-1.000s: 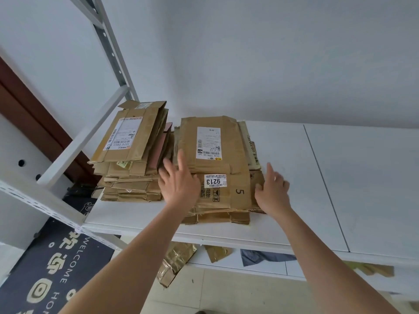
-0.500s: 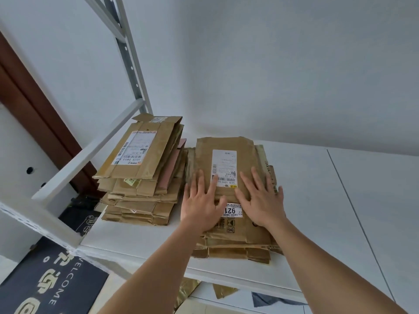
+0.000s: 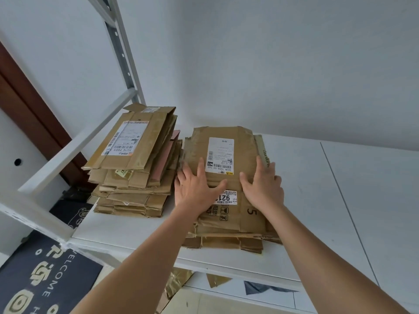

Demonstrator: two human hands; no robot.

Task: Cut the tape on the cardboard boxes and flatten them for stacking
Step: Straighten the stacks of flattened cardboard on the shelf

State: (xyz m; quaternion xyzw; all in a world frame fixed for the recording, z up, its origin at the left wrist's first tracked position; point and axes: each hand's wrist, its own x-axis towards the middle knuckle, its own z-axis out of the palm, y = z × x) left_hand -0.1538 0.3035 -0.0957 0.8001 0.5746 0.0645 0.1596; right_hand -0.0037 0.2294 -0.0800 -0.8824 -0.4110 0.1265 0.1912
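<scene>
Fingers spread flat, both hands lie palm-down on the top flattened box [image 3: 229, 155] of the right-hand pile, holding nothing, just pressing on the cardboard. Her or his left hand [image 3: 196, 189] sits at the box's near left corner, thumb reaching toward a small white sticker [image 3: 226, 197] printed with large digits on the sheet below; the right hand [image 3: 263, 186] rests at the near right edge, fingers pointing away toward the wall. Between the two hands a white shipping label [image 3: 220, 155] shows on the top box. That pile [image 3: 233, 232] stands on the white shelf board [image 3: 317, 200], its lowest sheets close to the front edge. Just to its left, almost touching, is a second, taller pile of flattened boxes [image 3: 133, 168], somewhat fanned, its top sheet tilted and carrying its own label. A white metal rack post [image 3: 122, 55] rises behind it, and a dark welcome mat [image 3: 38, 279] lies on the floor below left.
</scene>
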